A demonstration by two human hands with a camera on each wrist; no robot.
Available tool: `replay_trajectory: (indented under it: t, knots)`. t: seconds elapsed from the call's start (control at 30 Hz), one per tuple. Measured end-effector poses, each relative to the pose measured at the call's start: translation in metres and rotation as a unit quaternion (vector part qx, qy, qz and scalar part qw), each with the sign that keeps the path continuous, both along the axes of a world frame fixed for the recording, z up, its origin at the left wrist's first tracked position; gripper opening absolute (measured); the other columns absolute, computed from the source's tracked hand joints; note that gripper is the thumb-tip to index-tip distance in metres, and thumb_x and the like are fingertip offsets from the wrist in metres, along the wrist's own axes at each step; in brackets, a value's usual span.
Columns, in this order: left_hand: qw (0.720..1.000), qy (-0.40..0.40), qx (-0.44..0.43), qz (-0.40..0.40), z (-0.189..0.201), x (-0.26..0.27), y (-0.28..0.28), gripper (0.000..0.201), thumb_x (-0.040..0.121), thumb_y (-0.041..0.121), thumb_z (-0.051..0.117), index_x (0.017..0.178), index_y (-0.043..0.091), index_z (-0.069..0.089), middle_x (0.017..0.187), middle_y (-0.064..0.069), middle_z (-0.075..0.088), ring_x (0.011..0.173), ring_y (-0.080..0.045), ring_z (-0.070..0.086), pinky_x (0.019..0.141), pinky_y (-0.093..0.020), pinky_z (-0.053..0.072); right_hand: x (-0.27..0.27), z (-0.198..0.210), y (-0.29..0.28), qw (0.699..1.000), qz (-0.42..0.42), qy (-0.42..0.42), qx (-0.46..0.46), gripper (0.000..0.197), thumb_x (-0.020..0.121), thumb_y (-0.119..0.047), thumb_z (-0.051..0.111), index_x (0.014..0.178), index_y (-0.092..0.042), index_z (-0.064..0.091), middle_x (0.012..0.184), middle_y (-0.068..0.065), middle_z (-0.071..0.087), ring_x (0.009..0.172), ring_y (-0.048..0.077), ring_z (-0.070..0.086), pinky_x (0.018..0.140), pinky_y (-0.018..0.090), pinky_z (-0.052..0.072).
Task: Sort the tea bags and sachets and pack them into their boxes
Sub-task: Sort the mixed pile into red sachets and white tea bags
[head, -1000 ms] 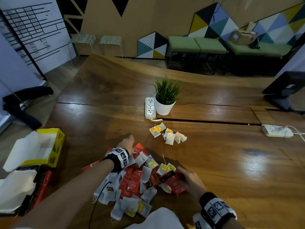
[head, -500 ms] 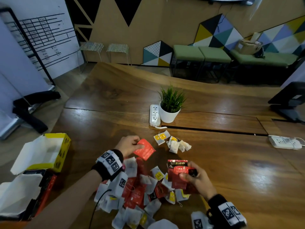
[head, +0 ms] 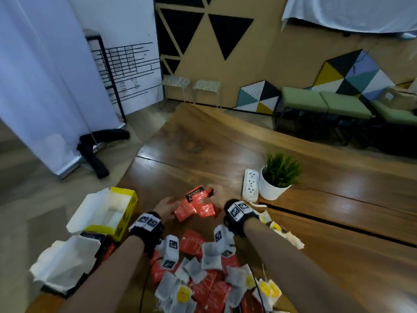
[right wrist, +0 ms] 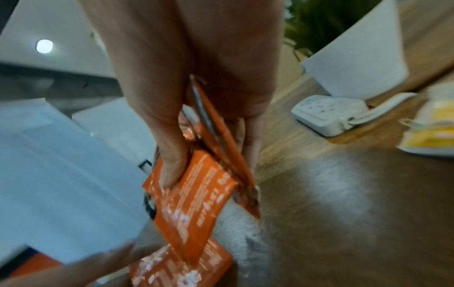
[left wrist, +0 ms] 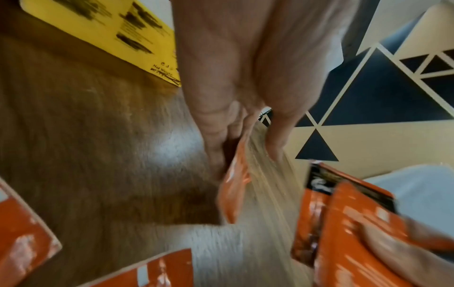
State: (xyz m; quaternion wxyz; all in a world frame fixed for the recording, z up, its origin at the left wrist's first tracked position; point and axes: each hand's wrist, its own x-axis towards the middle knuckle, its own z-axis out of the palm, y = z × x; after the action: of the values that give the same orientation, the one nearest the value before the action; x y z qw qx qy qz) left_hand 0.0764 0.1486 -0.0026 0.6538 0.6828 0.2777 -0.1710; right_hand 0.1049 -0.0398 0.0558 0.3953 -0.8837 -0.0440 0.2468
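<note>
Both hands are held together above the table, beyond the mixed pile [head: 203,279] of white tea bags and red sachets. My left hand [head: 165,206] pinches one red sachet [left wrist: 233,186] between thumb and fingers. My right hand [head: 215,195] grips a small bunch of red sachets [right wrist: 196,184], thumb on top. The two lots of red sachets [head: 196,204] touch or overlap. An open yellow box [head: 106,213] stands to the left of the hands. An open dark red box [head: 106,247] with a white flap lies nearer, at the table's left edge.
A potted plant [head: 277,177] and a white power strip [head: 250,185] stand just right of the hands. A small heap of yellow-tagged tea bags [head: 282,233] lies by my right forearm. The table's left edge runs close behind the boxes.
Both hands rose out of the pile, the left with one red sachet and the right with a bunch. They then came together further forward and left, nearer the boxes. The head turned left.
</note>
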Motion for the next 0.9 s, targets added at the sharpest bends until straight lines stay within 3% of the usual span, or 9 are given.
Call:
replay_trajectory:
  t: [0.07,0.13,0.23,0.33,0.47,0.63,0.73,0.8,0.9]
  knots:
    - [0.992,-0.01,0.108,-0.062,-0.003,-0.002,0.013,0.09,0.076,0.032,0.073,0.147,0.01,0.021,0.149,-0.016,0.032,0.133,-0.031,0.037,0.109,-0.04,0.032,0.021,-0.008,0.012,0.998,0.043,0.006,-0.053,0.016,0.08,-0.015,0.07,0.092,-0.019,0.06,0.101,0.007,0.062,0.087,0.018,0.055,0.059,0.023,0.041]
    - [0.97,-0.039,0.215,-0.109,0.001,-0.018,0.024,0.072,0.087,0.024,0.063,0.146,0.01,0.023,0.149,-0.014,0.032,0.137,-0.026,0.034,0.111,-0.033,0.028,0.037,-0.019,0.022,0.995,0.056,0.009,-0.084,0.022,0.077,-0.013,0.072,0.075,-0.023,0.053,0.094,0.006,0.06,0.088,0.02,0.056,0.067,0.026,0.044]
    - [0.941,-0.051,0.286,-0.174,0.001,-0.053,0.026,0.044,0.09,0.019,0.057,0.132,0.013,0.047,0.135,-0.009,0.052,0.124,-0.023,0.048,0.101,-0.027,0.036,0.05,-0.031,0.037,0.985,0.09,-0.019,-0.147,0.023,0.077,-0.014,0.072,0.097,-0.016,0.06,0.104,0.008,0.063,0.088,0.024,0.06,0.068,0.03,0.049]
    - [0.918,-0.036,0.3,-0.258,-0.007,-0.078,0.02,0.03,0.089,0.013,0.056,0.119,0.013,0.057,0.123,-0.005,0.061,0.113,-0.017,0.055,0.095,-0.023,0.041,0.057,-0.042,0.052,0.975,0.113,-0.046,-0.185,0.024,0.082,-0.014,0.064,0.105,-0.015,0.057,0.115,0.015,0.062,0.1,0.031,0.062,0.087,0.041,0.052]
    - [0.891,-0.074,0.307,-0.327,-0.015,-0.085,-0.004,0.03,0.088,0.01,0.055,0.118,0.01,0.058,0.121,-0.008,0.06,0.11,-0.018,0.055,0.091,-0.022,0.041,0.052,-0.055,0.059,0.975,0.124,-0.025,-0.185,0.067,0.084,-0.024,0.065,0.138,-0.01,0.028,0.138,0.022,0.043,0.122,0.036,0.048,0.1,0.044,0.042]
    - [0.8,-0.128,0.333,-0.481,-0.02,-0.073,-0.039,0.047,0.088,0.024,0.057,0.133,0.019,0.046,0.136,-0.01,0.043,0.128,-0.028,0.038,0.105,-0.036,0.033,0.012,-0.028,0.019,0.962,0.16,-0.142,-0.17,0.059,0.09,-0.024,0.054,0.14,-0.01,0.025,0.139,0.021,0.038,0.126,0.037,0.04,0.102,0.047,0.038]
    - [0.687,-0.08,0.385,-0.611,-0.024,-0.075,-0.057,0.08,0.084,0.029,0.062,0.147,0.033,0.013,0.156,-0.012,0.002,0.141,-0.034,0.007,0.113,-0.051,0.02,-0.035,-0.02,-0.039,0.942,0.213,-0.14,-0.217,0.046,0.094,-0.023,0.048,0.136,-0.01,0.036,0.135,0.016,0.045,0.122,0.032,0.046,0.095,0.04,0.04]
    - [0.624,-0.074,0.435,-0.645,-0.027,-0.08,-0.065,0.083,0.085,0.032,0.062,0.148,0.034,0.008,0.156,-0.012,-0.012,0.143,-0.033,-0.004,0.114,-0.054,0.017,-0.07,-0.026,-0.08,0.928,0.216,-0.094,-0.29,0.048,0.095,-0.028,0.047,0.138,-0.011,0.036,0.135,0.014,0.044,0.123,0.03,0.045,0.096,0.038,0.039]
    - [0.621,-0.102,0.449,-0.634,-0.027,-0.088,-0.072,0.067,0.09,0.03,0.055,0.146,0.033,0.019,0.157,-0.014,-0.006,0.144,-0.031,-0.002,0.113,-0.051,0.019,-0.118,-0.041,-0.119,0.928,0.161,-0.019,-0.335,0.047,0.094,-0.036,0.048,0.135,-0.016,0.037,0.13,0.013,0.044,0.12,0.03,0.045,0.093,0.038,0.04]
